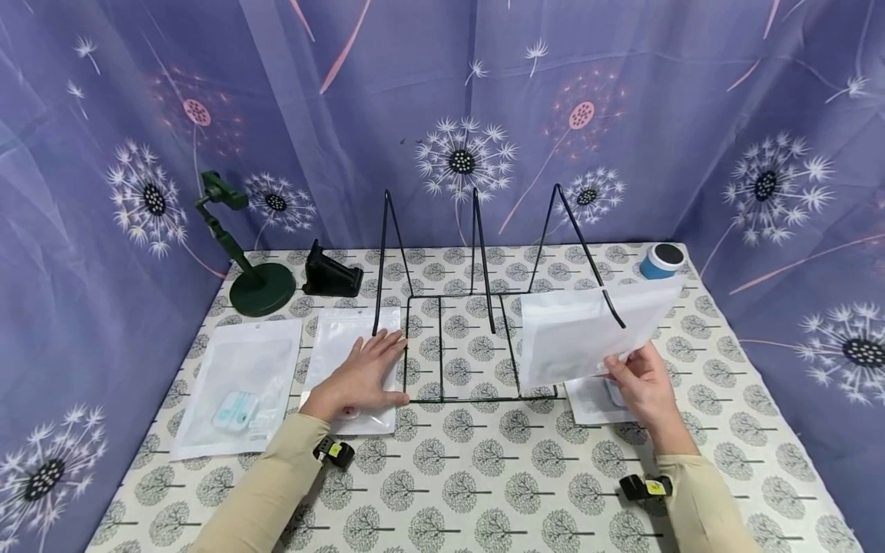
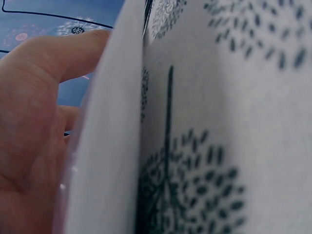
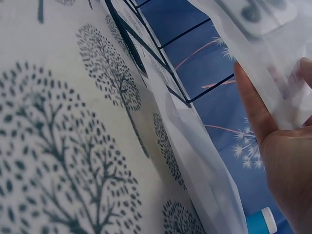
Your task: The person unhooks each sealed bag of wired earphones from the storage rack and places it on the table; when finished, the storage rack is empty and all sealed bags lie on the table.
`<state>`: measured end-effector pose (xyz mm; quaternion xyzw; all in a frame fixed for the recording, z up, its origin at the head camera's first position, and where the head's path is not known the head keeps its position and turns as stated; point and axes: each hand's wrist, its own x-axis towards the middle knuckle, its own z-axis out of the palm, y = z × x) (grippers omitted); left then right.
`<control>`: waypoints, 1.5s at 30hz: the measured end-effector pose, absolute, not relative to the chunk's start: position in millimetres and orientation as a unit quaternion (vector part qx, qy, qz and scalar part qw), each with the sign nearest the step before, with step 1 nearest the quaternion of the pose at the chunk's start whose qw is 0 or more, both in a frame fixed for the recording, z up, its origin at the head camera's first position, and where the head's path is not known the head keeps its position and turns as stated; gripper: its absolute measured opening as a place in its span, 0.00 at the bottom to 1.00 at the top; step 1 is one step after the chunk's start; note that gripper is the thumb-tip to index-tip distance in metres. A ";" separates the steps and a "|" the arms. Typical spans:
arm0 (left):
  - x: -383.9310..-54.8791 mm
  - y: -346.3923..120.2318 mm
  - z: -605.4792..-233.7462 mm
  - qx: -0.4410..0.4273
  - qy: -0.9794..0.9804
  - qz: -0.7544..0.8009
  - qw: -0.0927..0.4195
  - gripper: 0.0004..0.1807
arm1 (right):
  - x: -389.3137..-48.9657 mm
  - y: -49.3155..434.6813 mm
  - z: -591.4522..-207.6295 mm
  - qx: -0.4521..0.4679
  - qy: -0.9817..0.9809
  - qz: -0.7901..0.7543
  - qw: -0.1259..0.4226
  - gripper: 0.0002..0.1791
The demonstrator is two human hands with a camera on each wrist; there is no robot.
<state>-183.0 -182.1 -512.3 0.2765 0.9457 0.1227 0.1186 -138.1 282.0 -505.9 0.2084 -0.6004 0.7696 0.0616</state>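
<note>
My right hand point(image 1: 646, 388) pinches a white zip pouch point(image 1: 574, 338) by its lower edge, thumb in front. The pouch is lifted, tilted, against the right divider of a black wire rack point(image 1: 484, 261), whose wire crosses in front of it. Through the pouch point(image 3: 285, 63) in the right wrist view shows a pale item with a dark round spot. My left hand point(image 1: 366, 376) lies with fingers spread over a second white pouch point(image 1: 332, 330), fingertips at the rack's left edge. The left wrist view shows that pouch's edge point(image 2: 107, 146) beside the thumb.
Another white pouch point(image 1: 259, 353) with a light-blue item lies at far left. A further pouch point(image 1: 588, 413) lies below the lifted one. Behind stand a dark green stand point(image 1: 263, 290), a black holder point(image 1: 332, 276) and a blue jar point(image 1: 660, 265). A patterned curtain point(image 1: 359, 153) encloses the table.
</note>
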 end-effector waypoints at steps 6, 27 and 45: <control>-183.4 -181.4 -512.0 0.277 0.945 0.127 0.121 0.58 | -137.3 280.5 -506.0 0.251 -0.542 0.799 0.060 0.24; -182.1 -181.7 -513.3 0.274 0.946 0.126 0.121 0.59 | -125.3 287.1 -504.2 0.272 -0.569 0.772 0.077 0.23; -180.0 -180.3 -511.1 0.272 0.946 0.132 0.118 0.58 | -115.9 290.4 -500.1 0.296 -0.539 0.785 0.072 0.28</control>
